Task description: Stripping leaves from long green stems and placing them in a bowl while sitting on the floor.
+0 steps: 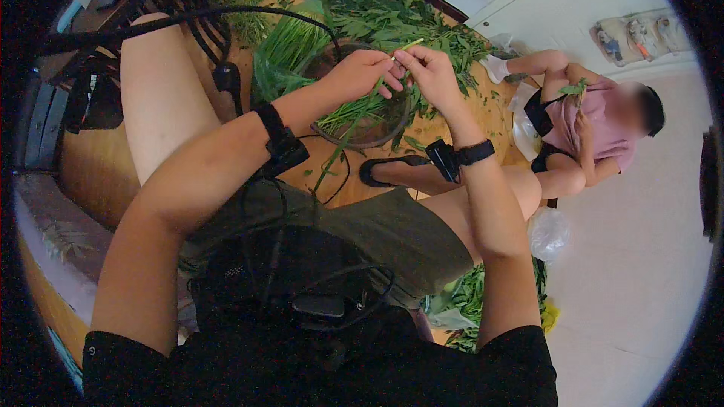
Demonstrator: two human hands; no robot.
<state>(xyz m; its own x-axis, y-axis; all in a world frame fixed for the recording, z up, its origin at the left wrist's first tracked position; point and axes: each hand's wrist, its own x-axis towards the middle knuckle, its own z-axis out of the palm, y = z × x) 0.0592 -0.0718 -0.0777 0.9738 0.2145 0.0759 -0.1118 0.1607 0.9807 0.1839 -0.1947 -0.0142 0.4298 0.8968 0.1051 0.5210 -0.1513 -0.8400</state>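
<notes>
My left hand (367,73) and my right hand (430,73) meet near the top centre, above a dark round basket (403,118) on the floor. Between thumb and fingers of both hands is a thin green plant stem (417,43), its pale end pointing up and right. A long green stalk (353,130) hangs from the hands down towards my lap. Cut green stems (339,118) lie in the basket. Against its left side stands a bundle of long green stems (294,39) in a clear plastic bag. Both wrists wear black straps with small devices.
Leafy green stalks (384,17) cover the wooden floor beyond the basket. Another person (599,118) sits at the right, holding a leafy sprig. A black cable (226,9) arches over the basket's left. More greens (466,299) lie beside my right thigh, near a plastic bag (548,234).
</notes>
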